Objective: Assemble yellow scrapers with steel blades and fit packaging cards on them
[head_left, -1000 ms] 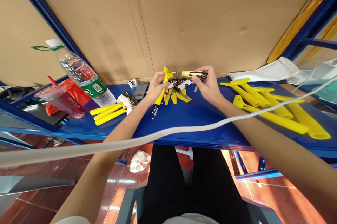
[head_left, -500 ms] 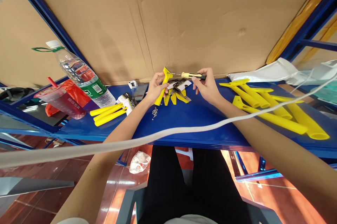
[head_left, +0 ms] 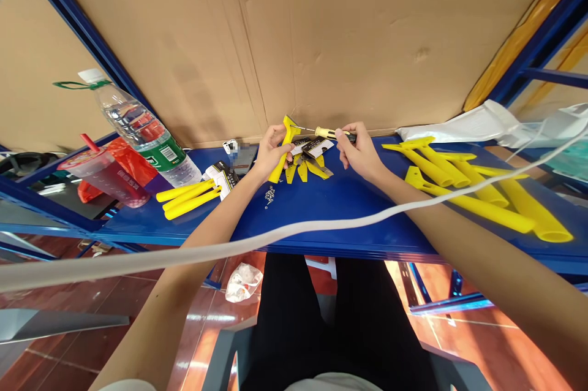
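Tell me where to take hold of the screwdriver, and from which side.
The screwdriver is likely best held by its thick handle, coming from the right: that end lies rightward, while the thin shaft points left at the head of the yellow tool.

Tabletop (head_left: 331, 198) open centrally; white cable (head_left: 321, 225) crosses nearer; cardboard (head_left: 358, 41) blocks behind.

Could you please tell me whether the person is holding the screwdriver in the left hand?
No, the right hand grips the screwdriver, while the left hand holds a yellow handle.
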A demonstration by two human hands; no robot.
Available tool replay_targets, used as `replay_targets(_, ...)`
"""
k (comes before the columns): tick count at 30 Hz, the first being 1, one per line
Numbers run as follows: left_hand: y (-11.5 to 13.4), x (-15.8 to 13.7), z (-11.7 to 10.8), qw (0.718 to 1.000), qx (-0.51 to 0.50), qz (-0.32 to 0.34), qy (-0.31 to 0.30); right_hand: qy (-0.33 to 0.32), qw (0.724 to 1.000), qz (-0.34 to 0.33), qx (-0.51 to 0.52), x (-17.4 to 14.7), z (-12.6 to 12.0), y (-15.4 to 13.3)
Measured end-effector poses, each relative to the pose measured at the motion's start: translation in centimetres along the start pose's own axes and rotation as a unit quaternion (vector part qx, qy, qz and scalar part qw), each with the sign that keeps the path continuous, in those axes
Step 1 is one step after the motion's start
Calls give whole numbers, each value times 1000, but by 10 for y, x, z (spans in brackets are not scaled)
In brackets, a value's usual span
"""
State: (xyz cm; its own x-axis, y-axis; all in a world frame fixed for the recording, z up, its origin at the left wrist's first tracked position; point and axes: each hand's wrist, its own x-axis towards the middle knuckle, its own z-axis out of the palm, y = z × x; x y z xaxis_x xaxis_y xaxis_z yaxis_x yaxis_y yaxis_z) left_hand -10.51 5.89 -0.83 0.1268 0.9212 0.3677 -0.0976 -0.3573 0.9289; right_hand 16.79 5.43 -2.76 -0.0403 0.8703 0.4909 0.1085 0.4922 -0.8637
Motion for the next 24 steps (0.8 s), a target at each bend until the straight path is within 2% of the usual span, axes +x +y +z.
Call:
replay_targets(4,0,0,0,1000,-1,1,0,-14,999,-19,33,1,0,6)
replay_targets(8,-1,1,-1,1000,-3,6,2,-13,999,-42,16,-2,-1,-1)
replay_targets(15,-4,3,-3,1000,1,12,1,15,999,-17,-34,-5,-2,-11)
replay_targets(18,-4,3,-3,1000,2,12,0,-2,999,-9,-42,-3,-2,-8)
replay_targets(21,-4,3,-4,1000,0,13,1,-35,999,13,-3,-1,0,-1)
replay_targets(24,-3,4,-5,1000,0,14,11,-65,998,4,22,-3,2,4)
